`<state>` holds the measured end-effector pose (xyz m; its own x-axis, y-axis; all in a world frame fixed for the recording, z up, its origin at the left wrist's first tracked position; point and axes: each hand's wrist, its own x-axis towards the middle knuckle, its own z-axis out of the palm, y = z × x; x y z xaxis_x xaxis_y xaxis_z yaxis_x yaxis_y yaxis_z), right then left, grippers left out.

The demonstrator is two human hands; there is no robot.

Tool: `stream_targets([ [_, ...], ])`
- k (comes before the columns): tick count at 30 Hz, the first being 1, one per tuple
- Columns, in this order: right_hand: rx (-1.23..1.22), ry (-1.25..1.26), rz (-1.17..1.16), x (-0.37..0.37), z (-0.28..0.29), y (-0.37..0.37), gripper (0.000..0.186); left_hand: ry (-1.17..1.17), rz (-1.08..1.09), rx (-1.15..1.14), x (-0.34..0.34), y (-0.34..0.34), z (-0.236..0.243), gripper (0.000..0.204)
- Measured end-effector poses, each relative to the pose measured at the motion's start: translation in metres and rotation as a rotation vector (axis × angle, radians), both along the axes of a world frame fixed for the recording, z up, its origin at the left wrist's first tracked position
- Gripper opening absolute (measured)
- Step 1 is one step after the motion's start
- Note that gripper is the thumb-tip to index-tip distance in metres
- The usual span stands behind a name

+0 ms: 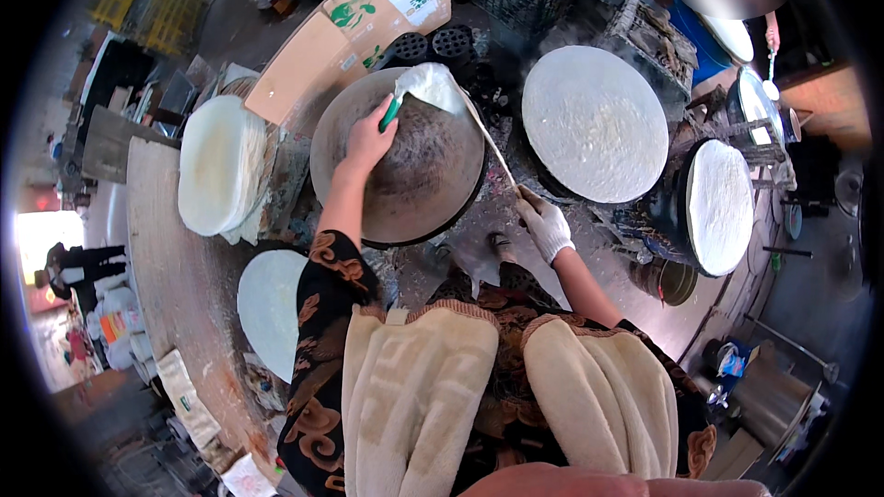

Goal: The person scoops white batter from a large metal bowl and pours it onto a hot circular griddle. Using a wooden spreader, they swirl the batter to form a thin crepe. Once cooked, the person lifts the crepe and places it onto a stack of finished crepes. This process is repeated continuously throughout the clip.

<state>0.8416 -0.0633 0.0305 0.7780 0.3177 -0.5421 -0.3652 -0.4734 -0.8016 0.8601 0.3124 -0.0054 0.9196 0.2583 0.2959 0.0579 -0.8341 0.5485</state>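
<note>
My bare left hand [370, 140] is closed around the green handle [390, 114] of a tool, above the far left of a round brown griddle [405, 184]. At the griddle's far edge a soft white mass [433, 87], batter or dough by its look, covers the tool's head. A white glove covers my right hand [545, 224], which grips a long thin stick [497, 155] near its lower end. The stick slants up over the griddle's right rim and its tip reaches the white mass. Most of the griddle's surface is bare, with darker patches in the middle.
Right of the griddle, a large white pancake [594, 124] covers another round plate; a further pancake [718, 207] lies beyond. Stacked pancakes [216, 166] stand at left, above a single round sheet [272, 304]. Cardboard [308, 69] bends behind the griddle. Another person's hand [773, 35] is at far right.
</note>
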Motion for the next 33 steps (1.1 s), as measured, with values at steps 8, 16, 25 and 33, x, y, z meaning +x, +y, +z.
stream_targets([
  [8, 0.126, 0.123, 0.012, -0.012, -0.002, 0.129, 0.050, 0.020, -0.126, 0.227, -0.011, 0.052, -0.006, 0.059],
  [16, 0.258, -0.078, -0.123, -0.010, -0.002, 0.102, 0.048, 0.202, 0.140, 0.185, -0.057, 0.078, -0.001, 0.059],
  [25, 0.164, -0.071, 0.173, -0.011, -0.025, 0.169, 0.051, 0.237, 0.263, 0.177, -0.076, 0.074, 0.006, 0.060],
  [33, 0.092, 0.064, 0.302, 0.070, 0.023, 0.106, 0.049, 0.208, 0.391, 0.167, -0.120, 0.066, -0.001, 0.059],
])
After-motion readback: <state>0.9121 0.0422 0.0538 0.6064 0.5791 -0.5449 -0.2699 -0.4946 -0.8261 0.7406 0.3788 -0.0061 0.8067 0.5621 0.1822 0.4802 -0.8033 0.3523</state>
